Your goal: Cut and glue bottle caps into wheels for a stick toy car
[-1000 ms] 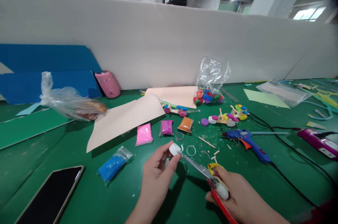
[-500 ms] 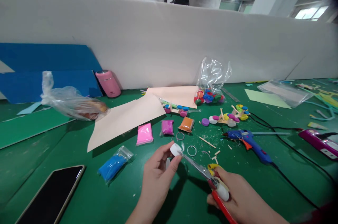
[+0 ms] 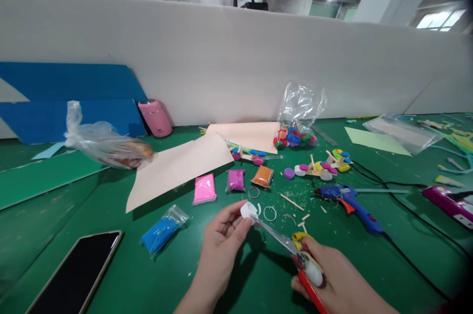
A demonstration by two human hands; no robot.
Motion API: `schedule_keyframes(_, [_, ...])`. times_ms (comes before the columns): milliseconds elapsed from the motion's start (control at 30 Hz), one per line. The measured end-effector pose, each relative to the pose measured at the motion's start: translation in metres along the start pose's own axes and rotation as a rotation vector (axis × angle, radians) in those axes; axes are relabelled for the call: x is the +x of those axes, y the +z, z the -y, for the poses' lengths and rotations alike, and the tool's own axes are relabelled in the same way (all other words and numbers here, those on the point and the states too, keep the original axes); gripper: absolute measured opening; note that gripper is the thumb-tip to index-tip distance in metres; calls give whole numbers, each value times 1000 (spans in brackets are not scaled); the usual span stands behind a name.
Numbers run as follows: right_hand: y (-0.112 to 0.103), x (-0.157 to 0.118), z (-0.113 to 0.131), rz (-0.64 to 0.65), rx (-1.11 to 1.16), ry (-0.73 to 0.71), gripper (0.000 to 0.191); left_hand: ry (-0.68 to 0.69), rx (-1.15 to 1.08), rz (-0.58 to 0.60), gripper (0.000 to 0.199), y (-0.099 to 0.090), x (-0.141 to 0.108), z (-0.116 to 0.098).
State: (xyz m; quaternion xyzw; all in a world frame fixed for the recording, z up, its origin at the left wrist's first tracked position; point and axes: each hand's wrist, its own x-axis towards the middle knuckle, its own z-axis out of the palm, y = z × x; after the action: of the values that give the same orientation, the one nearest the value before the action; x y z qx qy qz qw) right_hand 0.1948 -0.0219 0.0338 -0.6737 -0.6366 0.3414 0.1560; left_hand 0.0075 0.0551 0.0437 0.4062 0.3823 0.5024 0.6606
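The cap [image 3: 248,210], white and rounded, is sitting tilted in the pinch of the left hand [image 3: 226,235]. A thin white strip [image 3: 259,209] is curling just beside its right edge. The scissors [image 3: 280,240], metal-bladed with red and yellow handles, are slanting from the right hand [image 3: 330,269], their blade tips pointing up and leftward and meeting the cap.

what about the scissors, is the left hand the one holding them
No, the right hand holds the scissors, while the fingers of the left hand pinch a small white piece.
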Motion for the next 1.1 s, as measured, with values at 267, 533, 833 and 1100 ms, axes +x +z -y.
schedule_keyframes(267, [-1, 0, 5, -6, -33, 24, 27, 86, 136, -33, 22, 2, -1, -2])
schedule_keyframes(533, [0, 2, -2, 20, -36, -5, 26, 104, 175, -42, 24, -1, 0, 0])
schedule_keyframes(833, [0, 3, -2, 34, -25, -7, 26, 115, 196, -8, 22, -4, 3, 1])
schedule_keyframes(1100, [-2, 3, 3, 23, -16, 5, 26, 175, 216, -45, 23, 0, 0, -1])
